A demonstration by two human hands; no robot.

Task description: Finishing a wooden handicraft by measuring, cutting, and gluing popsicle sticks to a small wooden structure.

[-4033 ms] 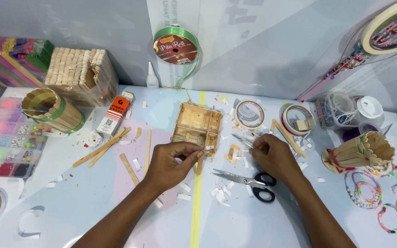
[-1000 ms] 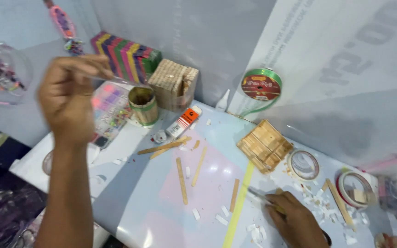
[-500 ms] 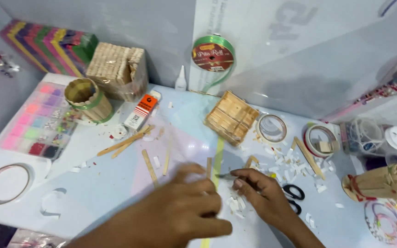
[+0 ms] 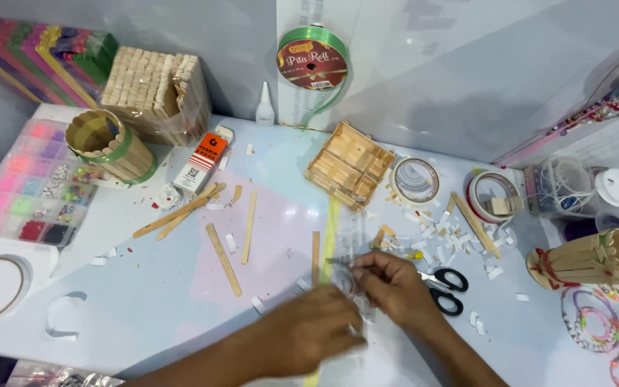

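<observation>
Piece in my hands: a small clear, shiny bit (image 4: 352,283), pinched between both hands near the front middle of the tabletop; too blurred for me to tell what it is.
Left hand (image 4: 317,331): my fingers curl in from below onto the clear bit; the hand is motion-blurred.
Right hand (image 4: 395,287): my fingertips are closed narrow on the same bit, with a thin tool tip (image 4: 334,261) sticking out to the left.
Scissors (image 4: 444,290): black-handled, lying just beside my right hand.
Wooden sticks (image 4: 223,249): loose, scattered to the left of my hands.
Stick tray (image 4: 349,165): a square box of sticks farther back, beyond my hands.
Tape rolls (image 4: 415,180): two, right of the tray, amid white paper scraps.
Tabletop (image 4: 145,301): pale blue and pink, a yellow strip running under my hands.
Stick cup (image 4: 105,147): far left, with a green band, beside a bead box (image 4: 26,188).
Wall (image 4: 467,64): grey-white, a green ribbon spool (image 4: 312,61) leaning on it.
</observation>
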